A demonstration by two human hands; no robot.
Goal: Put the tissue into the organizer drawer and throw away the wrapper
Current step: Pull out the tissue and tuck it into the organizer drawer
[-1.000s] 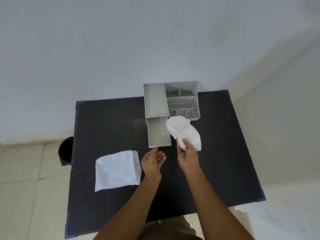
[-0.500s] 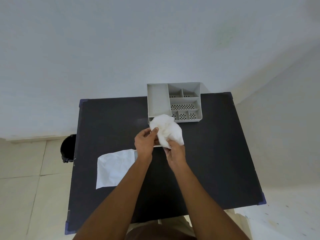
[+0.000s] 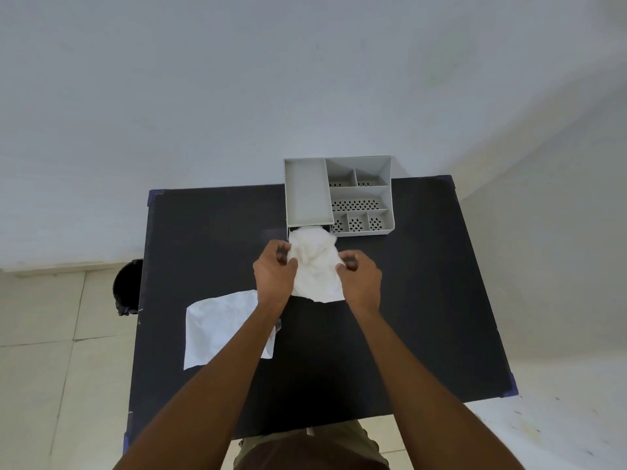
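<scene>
Two hands, left grip (image 3: 275, 270) and right grip (image 3: 359, 276), pinch the crumpled tissue (image 3: 315, 262) between them near the surface's (image 3: 424, 300) far edge, just before the organizer (image 3: 339, 195).

Head view, steeply downward, table (image 3: 210, 225) near

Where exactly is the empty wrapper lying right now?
In the head view, the wrapper lies flat on the black table, on the person's left, partly under the left forearm and nearer than the tissue.
</scene>
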